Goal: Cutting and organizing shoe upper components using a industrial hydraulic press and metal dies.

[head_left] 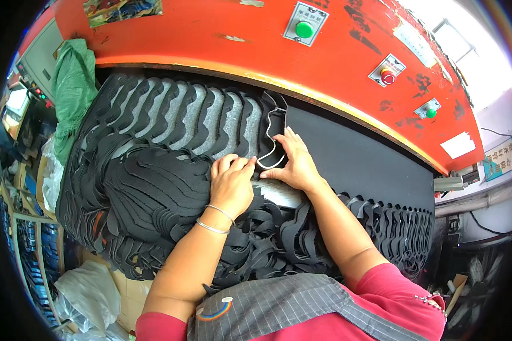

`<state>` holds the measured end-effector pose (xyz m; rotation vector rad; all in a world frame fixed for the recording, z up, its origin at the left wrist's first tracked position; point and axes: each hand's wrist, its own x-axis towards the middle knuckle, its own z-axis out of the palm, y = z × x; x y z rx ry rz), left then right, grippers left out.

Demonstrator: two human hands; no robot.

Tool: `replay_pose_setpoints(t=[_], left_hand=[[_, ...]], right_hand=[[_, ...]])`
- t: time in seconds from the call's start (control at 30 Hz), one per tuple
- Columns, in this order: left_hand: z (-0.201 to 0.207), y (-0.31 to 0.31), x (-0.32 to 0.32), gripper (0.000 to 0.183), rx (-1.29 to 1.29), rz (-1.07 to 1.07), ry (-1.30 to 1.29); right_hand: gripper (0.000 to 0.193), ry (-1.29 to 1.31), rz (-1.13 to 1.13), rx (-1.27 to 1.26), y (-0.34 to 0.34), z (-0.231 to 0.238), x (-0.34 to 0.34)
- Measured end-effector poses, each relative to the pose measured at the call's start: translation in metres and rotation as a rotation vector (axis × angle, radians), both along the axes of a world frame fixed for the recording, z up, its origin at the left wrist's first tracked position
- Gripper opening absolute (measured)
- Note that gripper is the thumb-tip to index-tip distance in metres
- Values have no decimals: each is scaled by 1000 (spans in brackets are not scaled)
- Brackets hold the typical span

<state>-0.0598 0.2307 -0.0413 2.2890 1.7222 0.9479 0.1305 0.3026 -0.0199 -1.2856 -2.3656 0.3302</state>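
A slim metal cutting die with a wavy outline lies on the black sheet material. My right hand grips its rounded near end, thumb on one side and fingers on the other. Just left of it, my left hand presses down with curled fingers; what they hold, if anything, is hidden. Beyond my left hand runs a row of wavy cut-outs with grey surface showing between black strips. A heap of stacked black cut pieces lies beside my left wrist.
The orange-red press beam spans the far side, carrying a green button, a red button and another green button. Curly black offcuts lie under my forearms. Green cloth hangs at left, above a plastic bag.
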Motion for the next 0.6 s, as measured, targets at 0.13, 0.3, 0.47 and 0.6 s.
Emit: replay_pose_setpoints(t=[0.13,0.3,0.47,0.6], left_hand=[[6,12,2,42,-52,-3,28],[14,36,13,42,-92,-14,75],[31,72,6,48,-291,-40,-147],[98,118,17,32,86,-58,-333]], right_hand=[[96,8,0,-39,13,0,4],[102,-17,15,-111,36,11,15],[102,250,127,-69,41,71,43],[65,597,-216,557,46,152,137]])
